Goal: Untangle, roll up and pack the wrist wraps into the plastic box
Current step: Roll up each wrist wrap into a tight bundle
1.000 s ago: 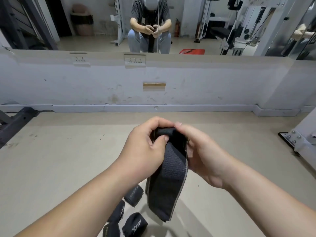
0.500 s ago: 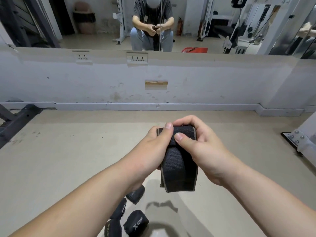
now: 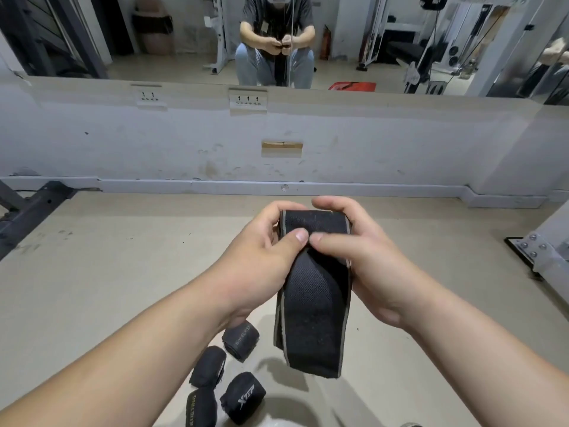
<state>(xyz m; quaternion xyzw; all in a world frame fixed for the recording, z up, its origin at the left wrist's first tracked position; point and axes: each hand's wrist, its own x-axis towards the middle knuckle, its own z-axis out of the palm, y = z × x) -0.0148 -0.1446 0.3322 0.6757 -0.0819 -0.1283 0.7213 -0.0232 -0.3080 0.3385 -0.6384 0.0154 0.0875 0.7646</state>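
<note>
While held up in the air over the beige floor (image 3: 92, 288), well short of the wall, pinched at its upper end from both sides: a black wrist wrap (image 3: 314, 291) with grey edging. Left hand (image 3: 261, 260) clamped on the wound part, thumb pressed on the front, fingers curled round behind. Right hand (image 3: 363, 257) clamped the same way, thumb tip beside the left thumb, fingers hooked over the top edge. Below the thumbs, a free tail hanging limp with a slight twist. Judged light, soft and stretchy, woven and grippy rather than slick, not fragile, yet likely to spring open if slackened. Best taken by the coil itself, thumbs tight on the wound part, feeding the tail in flat by its edges. Lower down, under the left forearm, four rolled wraps (image 3: 243, 397) lying close together on the floor. Plastic box not clearly made out.
</note>
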